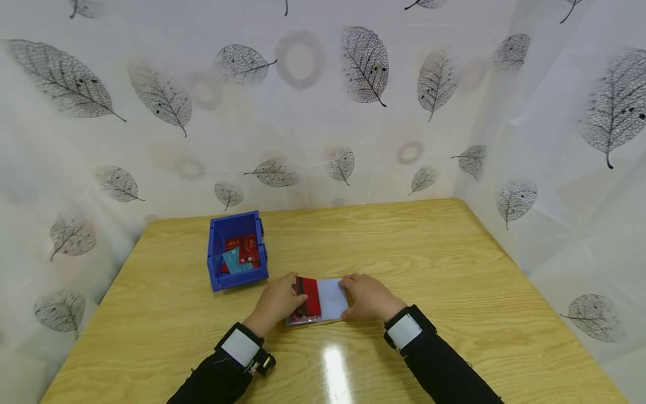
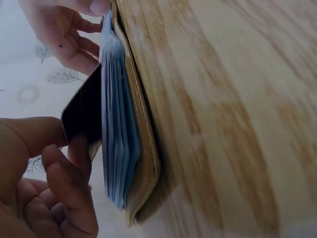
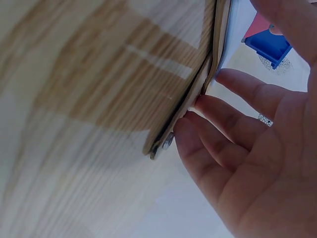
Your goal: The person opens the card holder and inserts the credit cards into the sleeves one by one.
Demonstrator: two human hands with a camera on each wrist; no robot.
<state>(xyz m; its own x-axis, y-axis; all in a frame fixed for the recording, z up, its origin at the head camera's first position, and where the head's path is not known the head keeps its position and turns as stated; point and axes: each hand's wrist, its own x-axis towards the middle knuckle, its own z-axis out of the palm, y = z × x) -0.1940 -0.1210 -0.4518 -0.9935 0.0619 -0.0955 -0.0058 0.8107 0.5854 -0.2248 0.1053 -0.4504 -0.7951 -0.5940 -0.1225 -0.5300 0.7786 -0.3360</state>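
A card holder (image 1: 333,300) with a tan cover and a stack of clear sleeves lies spread on the table. My left hand (image 1: 277,300) pinches a card (image 1: 312,297), red with a dark stripe, between thumb and fingers over the holder's left side. From the left wrist view, this card (image 2: 84,111) looks dark and stands tilted against the sleeves. My right hand (image 1: 370,297) holds the holder's right edge, the thumb near the lower corner and a finger near the upper one. In the right wrist view its fingertips touch the cover beside a metal snap (image 3: 168,141).
A blue bin (image 1: 212,252) with red and teal cards (image 1: 237,261) inside stands behind my left hand. The wooden table (image 1: 404,241) runs back to a pale curtain (image 1: 313,123) printed with leaves, which also hangs along both sides.
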